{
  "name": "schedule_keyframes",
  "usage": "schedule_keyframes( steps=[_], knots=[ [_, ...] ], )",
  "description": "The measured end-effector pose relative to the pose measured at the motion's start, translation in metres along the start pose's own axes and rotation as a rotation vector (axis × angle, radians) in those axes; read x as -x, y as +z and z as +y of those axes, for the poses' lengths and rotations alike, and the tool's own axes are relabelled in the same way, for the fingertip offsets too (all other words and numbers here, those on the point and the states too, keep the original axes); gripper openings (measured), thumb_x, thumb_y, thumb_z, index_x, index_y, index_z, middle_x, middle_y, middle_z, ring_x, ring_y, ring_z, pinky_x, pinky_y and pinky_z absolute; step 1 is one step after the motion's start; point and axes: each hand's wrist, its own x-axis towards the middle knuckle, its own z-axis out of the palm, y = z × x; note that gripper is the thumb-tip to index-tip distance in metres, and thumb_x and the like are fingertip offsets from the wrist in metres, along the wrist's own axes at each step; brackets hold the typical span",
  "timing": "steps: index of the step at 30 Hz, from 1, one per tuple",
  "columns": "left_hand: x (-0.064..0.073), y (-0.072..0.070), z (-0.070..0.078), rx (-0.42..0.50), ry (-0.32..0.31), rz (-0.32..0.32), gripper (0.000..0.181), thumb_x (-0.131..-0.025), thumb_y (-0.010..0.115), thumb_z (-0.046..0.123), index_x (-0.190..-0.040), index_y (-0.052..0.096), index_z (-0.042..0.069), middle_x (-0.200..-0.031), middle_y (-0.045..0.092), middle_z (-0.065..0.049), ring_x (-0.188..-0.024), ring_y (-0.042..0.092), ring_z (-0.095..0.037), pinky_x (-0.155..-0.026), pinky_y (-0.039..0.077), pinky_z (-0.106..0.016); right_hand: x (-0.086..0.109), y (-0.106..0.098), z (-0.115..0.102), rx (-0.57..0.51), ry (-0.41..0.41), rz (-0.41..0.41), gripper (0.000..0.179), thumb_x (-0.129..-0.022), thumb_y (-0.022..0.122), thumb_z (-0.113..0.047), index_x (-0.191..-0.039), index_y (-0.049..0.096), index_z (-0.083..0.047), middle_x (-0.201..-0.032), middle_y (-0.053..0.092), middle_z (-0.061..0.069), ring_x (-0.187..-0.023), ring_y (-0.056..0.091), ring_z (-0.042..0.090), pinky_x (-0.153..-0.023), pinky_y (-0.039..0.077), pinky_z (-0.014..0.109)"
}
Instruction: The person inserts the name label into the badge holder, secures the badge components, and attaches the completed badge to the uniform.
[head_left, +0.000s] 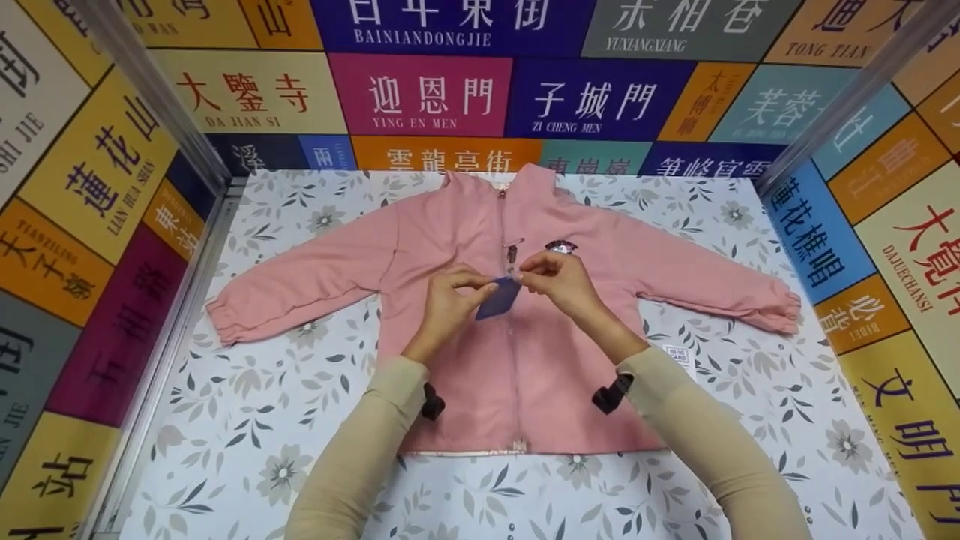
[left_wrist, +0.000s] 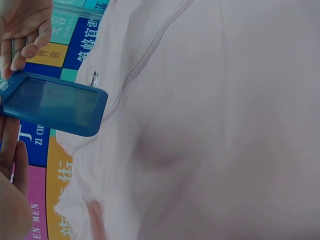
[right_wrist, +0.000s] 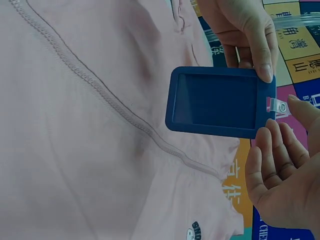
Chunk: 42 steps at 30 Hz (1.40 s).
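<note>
A pink zip-up jacket (head_left: 450,360) lies spread front up, sleeves stretched out to both sides. Above its zip, a blue badge holder (right_wrist: 217,100) with a clear window is held tilted. My left hand (head_left: 454,296) pinches it at a corner between thumb and fingers. At its slotted end is a clear strap clip with a snap (right_wrist: 281,107). My right hand (head_left: 562,281) has thumb and fingertips at this clip, pinching it; the clip's far end is hidden by the thumb. A small dark zip pull (head_left: 512,255) lies just beyond the fingers.
The table (head_left: 277,405) has a white cover printed with grey flowers and leaves. Colourful panels with Chinese lettering (head_left: 420,94) stand at the back and both sides. A small printed label (head_left: 679,355) lies right of the jacket. A badge-like patch (head_left: 561,247) marks the jacket's chest.
</note>
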Motion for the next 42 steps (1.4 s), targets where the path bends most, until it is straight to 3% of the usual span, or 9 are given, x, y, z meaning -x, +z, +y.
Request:
schedule_keyframes(
  steps=[3,6,9,12,17,23,28,35,42],
  knots=[
    [0.001,0.001,-0.001,-0.025,0.041,0.008,0.007,-0.076,0.08,-0.003,-0.083,0.078,-0.005,-0.075,0.071,-0.019,-0.069,0.063,-0.018,-0.066,0.053,-0.032,0.0,0.0,-0.007,0.004,-0.003,0.009,0.023,-0.088,0.074,-0.012,-0.1,0.07,0.007,-0.082,0.068,0.007,-0.07,0.063,0.018,-0.066,0.053,0.022],
    [0.002,0.002,-0.001,-0.055,0.063,0.012,0.008,-0.076,0.08,-0.003,-0.083,0.078,-0.005,-0.075,0.071,-0.018,-0.07,0.064,-0.021,-0.067,0.05,-0.02,-0.008,-0.001,0.002,0.005,0.009,0.019,0.025,-0.087,0.076,-0.015,-0.097,0.07,0.007,-0.079,0.068,0.004,-0.067,0.062,0.015,-0.065,0.053,0.022],
    [0.003,0.003,-0.002,-0.075,0.081,0.005,0.008,-0.076,0.08,-0.004,-0.084,0.078,-0.006,-0.075,0.071,-0.018,-0.07,0.065,-0.027,-0.067,0.047,-0.015,-0.017,-0.001,0.013,0.002,0.014,0.024,0.025,-0.086,0.077,-0.017,-0.094,0.071,0.005,-0.075,0.067,-0.001,-0.065,0.06,0.009,-0.064,0.053,0.023],
    [0.003,0.006,-0.012,-0.088,0.089,0.0,0.008,-0.076,0.079,-0.005,-0.084,0.078,-0.006,-0.075,0.07,-0.02,-0.07,0.064,-0.033,-0.066,0.044,-0.013,-0.022,0.0,0.019,-0.002,0.007,0.028,0.024,-0.085,0.078,-0.019,-0.091,0.072,0.003,-0.072,0.066,-0.005,-0.063,0.059,0.007,-0.062,0.052,0.022],
    [0.002,0.009,-0.031,-0.113,0.086,-0.007,0.008,-0.076,0.082,0.0,-0.083,0.08,0.001,-0.075,0.071,-0.016,-0.071,0.065,-0.032,-0.065,0.042,-0.012,-0.025,0.002,0.02,0.043,0.004,0.054,0.026,-0.082,0.082,-0.027,-0.082,0.072,-0.003,-0.067,0.067,-0.009,-0.059,0.057,0.007,-0.059,0.051,0.021],
    [0.002,0.007,-0.037,-0.137,0.122,-0.028,0.007,-0.078,0.083,0.01,-0.085,0.081,0.011,-0.076,0.073,-0.005,-0.072,0.067,-0.021,-0.066,0.047,-0.016,-0.026,0.001,0.017,0.128,0.009,0.08,0.026,-0.08,0.082,-0.028,-0.071,0.067,-0.009,-0.07,0.07,-0.005,-0.056,0.058,0.008,-0.056,0.05,0.021],
    [0.003,0.005,-0.039,-0.152,0.139,-0.031,0.006,-0.08,0.082,0.012,-0.086,0.082,0.011,-0.076,0.072,-0.003,-0.071,0.067,-0.017,-0.065,0.048,-0.017,-0.026,0.0,0.015,0.177,0.013,0.058,0.022,-0.082,0.08,-0.023,-0.073,0.068,-0.008,-0.072,0.072,0.0,-0.055,0.057,0.008,-0.052,0.046,0.021],
    [0.004,0.005,-0.04,-0.131,0.098,-0.02,0.008,-0.081,0.081,0.012,-0.087,0.081,0.009,-0.078,0.072,-0.004,-0.073,0.066,-0.014,-0.066,0.05,-0.017,-0.026,-0.002,0.016,0.241,0.013,0.024,0.017,-0.082,0.078,-0.023,-0.079,0.071,-0.007,-0.058,0.06,-0.008,-0.052,0.055,0.009,-0.051,0.041,0.022],
    [0.006,0.004,-0.043,-0.054,0.101,-0.014,0.007,-0.082,0.08,0.013,-0.089,0.081,0.01,-0.08,0.073,-0.006,-0.074,0.068,-0.023,-0.07,0.053,-0.021,-0.024,-0.004,0.016,0.264,0.002,-0.006,0.013,-0.082,0.076,-0.02,-0.078,0.07,-0.01,-0.062,0.061,-0.006,-0.056,0.057,0.014,-0.052,0.042,0.023]
  ],
)
